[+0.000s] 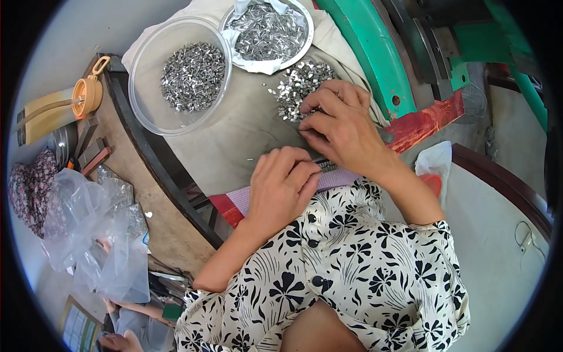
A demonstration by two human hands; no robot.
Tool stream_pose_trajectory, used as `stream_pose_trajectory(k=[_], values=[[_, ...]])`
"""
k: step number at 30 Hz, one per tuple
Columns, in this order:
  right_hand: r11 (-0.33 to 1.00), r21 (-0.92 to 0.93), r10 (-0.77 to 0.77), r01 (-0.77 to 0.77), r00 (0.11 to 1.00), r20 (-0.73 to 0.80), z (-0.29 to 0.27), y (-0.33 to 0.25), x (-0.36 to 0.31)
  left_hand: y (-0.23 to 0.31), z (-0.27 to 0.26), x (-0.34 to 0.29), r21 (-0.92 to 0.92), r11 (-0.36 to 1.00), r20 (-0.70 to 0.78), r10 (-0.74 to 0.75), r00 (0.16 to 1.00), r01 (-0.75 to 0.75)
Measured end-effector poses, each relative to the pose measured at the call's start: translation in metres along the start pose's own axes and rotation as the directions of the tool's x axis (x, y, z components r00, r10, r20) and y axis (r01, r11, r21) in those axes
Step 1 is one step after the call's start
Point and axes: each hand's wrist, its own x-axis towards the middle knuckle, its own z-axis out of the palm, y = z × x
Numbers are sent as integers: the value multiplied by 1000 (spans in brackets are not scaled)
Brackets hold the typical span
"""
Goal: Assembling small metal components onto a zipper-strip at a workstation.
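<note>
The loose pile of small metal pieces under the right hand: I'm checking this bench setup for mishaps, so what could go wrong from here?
1. The loose pile lies unboxed on the cloth; the right hand working at it could scatter pieces off the edge.
2. The clear bowl of pieces sits near the bench corner, so a nudge might tip it.
3. The left hand presses a narrow strip at the lap; small pieces may slip off it.

- Loose metal pieces (pixel 302 82) are heaped on the cloth (pixel 234 135);
- a plastic bowl (pixel 179 73) is set left of them;
- a metal dish (pixel 267 32) is placed behind.
</note>
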Motion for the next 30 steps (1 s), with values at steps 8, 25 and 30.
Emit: stream_pose_trajectory(k=[8, 25, 30], values=[[997, 27, 77, -76, 997, -28, -32, -1, -45, -1, 22, 0, 76, 997, 13, 32, 999, -33], [995, -45, 87, -85, 994, 63, -29, -17, -71, -29, -55, -30, 139, 965, -251, -184, 950, 224], [998, -61, 28, -23, 996, 90, -21, -23, -60, -34, -62, -33, 153, 958, -241, -200, 950, 241]])
